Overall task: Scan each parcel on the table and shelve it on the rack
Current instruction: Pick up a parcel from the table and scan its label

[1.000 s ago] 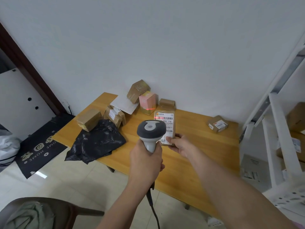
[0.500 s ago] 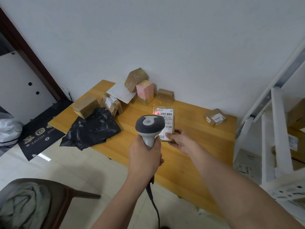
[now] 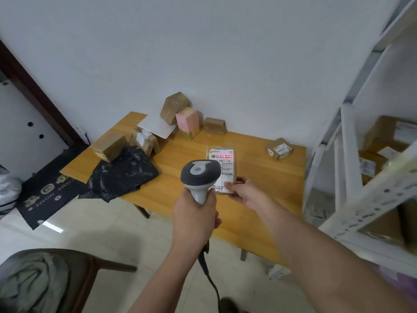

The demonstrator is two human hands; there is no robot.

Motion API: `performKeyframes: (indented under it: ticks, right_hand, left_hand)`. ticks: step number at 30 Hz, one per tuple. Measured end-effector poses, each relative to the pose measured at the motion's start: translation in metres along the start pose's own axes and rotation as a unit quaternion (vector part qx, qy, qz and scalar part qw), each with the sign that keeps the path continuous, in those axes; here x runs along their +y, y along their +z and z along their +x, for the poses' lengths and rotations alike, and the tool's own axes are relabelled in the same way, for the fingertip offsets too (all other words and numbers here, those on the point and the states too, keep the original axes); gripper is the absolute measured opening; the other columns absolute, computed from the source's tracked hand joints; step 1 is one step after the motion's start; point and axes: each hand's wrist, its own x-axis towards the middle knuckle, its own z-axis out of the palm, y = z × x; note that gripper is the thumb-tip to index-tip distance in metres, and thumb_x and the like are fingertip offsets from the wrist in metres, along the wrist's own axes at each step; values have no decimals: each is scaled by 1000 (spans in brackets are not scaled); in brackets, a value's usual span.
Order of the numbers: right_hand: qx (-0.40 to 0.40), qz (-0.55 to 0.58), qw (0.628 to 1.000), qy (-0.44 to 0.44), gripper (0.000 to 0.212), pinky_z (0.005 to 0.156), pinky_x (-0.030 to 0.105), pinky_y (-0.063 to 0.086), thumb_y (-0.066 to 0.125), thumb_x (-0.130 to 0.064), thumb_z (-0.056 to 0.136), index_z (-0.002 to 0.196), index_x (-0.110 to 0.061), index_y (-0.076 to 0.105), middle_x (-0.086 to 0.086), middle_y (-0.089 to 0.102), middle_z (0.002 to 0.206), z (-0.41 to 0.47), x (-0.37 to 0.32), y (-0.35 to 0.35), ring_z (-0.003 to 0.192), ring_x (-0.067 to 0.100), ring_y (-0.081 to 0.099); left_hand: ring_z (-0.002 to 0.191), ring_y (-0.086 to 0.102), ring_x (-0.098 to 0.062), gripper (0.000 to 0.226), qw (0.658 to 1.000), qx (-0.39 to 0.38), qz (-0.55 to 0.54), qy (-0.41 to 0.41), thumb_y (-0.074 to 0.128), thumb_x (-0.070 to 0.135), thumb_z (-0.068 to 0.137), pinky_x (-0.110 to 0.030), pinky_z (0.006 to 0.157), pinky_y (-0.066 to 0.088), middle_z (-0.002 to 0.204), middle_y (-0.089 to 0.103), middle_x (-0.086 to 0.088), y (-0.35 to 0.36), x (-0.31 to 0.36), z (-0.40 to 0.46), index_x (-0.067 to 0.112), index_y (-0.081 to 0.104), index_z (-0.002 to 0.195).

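The left hand (image 3: 194, 213) grips the handle of the barcode scanner (image 3: 200, 175), fingers wrapped round it. The right hand (image 3: 244, 193) pinches the near edge of the labelled parcel (image 3: 222, 162), held above the bench (image 3: 259, 177) just beyond the scanner head. A red scan line lies across the label's upper barcode. Further parcels (image 3: 180, 118) sit beyond the left hand; the rack (image 3: 361, 177) stands right of the right hand.

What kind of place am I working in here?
Probably a small parcel sorting room: taped cardboard parcels on a wooden table, a handheld barcode scanner, and a white metal rack already holding boxes.
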Motion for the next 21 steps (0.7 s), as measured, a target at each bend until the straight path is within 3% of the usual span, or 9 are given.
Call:
performKeyframes:
  ticks: [2,7,11,15,18,21]
  right_hand:
    - [-1,0,1000,-3,60,69,30,56,76,-2,80,132,-9,46,7,67,107,-20,11,-8,90,20,66]
    - [-4,-2,1000,-5,54,79,33,56,74,1,80,127,-9,49,3,68,99,-89,46,-45,88,17,66]
    - [6,-2,1000,-7,57,76,32,57,74,4,79,130,-8,51,6,70,110,-146,75,-98,102,24,67]
    - [37,39,998,-17,51,95,40,53,67,10,82,129,-5,52,9,69,111,-197,90,-161,110,29,64]
    - [86,60,994,-32,49,85,33,55,70,6,82,127,-6,54,6,68,109,-228,91,-201,100,21,66]
    - [122,85,988,-46,48,79,29,55,71,5,82,125,-8,55,4,70,107,-249,91,-235,92,15,66]
  left_hand:
    - [49,66,-19,19,1000,-3,-14,10,59,24,95,-33,52,59,69,67,-18,-3,-7,-20,6,56,91]
    - [53,68,-24,18,997,-49,-50,34,61,26,94,-23,47,53,67,67,-15,3,-24,-77,8,57,94]
    - [51,68,-24,29,989,-121,-48,71,61,27,94,-31,51,58,58,66,-9,25,-35,-121,-2,60,94]
    - [48,66,-24,33,974,-195,-60,102,61,27,94,-31,49,57,55,66,-11,55,-28,-163,-5,60,91]
    - [46,63,-21,30,960,-246,-75,112,62,25,94,-26,46,51,54,63,-10,76,-20,-187,-4,58,91]
    - [46,62,-22,29,949,-279,-73,130,61,22,95,-32,48,54,52,61,-10,99,-13,-207,-6,58,88]
